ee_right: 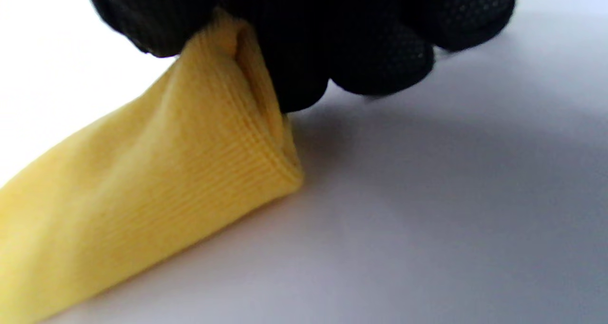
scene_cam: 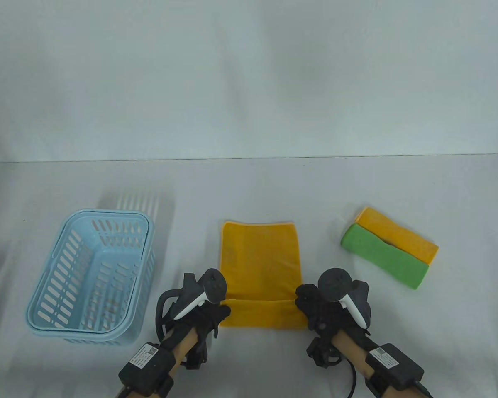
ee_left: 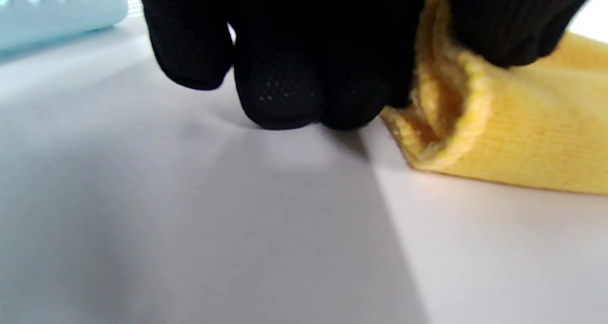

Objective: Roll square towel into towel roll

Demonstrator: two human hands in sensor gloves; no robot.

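While both hands, left hand (scene_cam: 209, 311) and right hand (scene_cam: 315, 309), are pinching the yellow towel's (scene_cam: 259, 259) folded near edge, bare table (scene_cam: 249, 186) is lying beyond; blue basket (scene_cam: 45, 290) is sitting well left.

Blk mesh gloves (scene_cam: 209, 319), blk/wht trackers (scene_cam: 201, 292).

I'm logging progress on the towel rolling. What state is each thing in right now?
Yellow towel: flat on the table, near edge turned over into a first fold.
Left hand: grips the fold's left end.
Right hand: grips the fold's right end.
Blue basket: upright; nothing plainly visible inside.
Green towel: folded, beside a folded orange-yellow towel, touching.
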